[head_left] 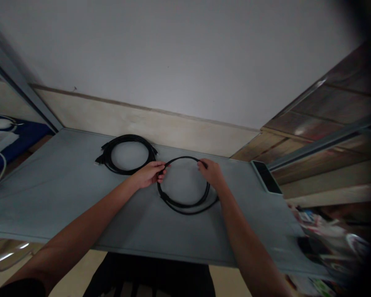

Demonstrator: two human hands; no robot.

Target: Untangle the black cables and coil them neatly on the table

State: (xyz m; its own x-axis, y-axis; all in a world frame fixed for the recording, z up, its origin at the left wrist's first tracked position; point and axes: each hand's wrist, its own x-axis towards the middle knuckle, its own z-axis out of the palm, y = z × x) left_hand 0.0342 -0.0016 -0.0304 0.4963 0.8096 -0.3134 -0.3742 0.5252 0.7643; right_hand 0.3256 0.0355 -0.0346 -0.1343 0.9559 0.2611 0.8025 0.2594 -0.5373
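Between my hands is a black cable [185, 205] bent into loose loops, its lower part near the grey tabletop. My left hand [150, 173] pinches the loop at its left side, thumb and fingers closed on it. Over at the upper right of the loop, my right hand [210, 171] grips the same cable, with its fingertips partly hidden. One strand runs out to the right under my right wrist. Just left of my left hand lies a second black cable [110, 163], neatly coiled, with plug ends showing at its left side.
The grey table [64, 198] stands against a pale wall. A phone [267, 178] lies near its right edge. Cluttered bags and small items [327, 239] crowd the lower right. A blue surface with a white device [1, 123] is beyond the left edge.
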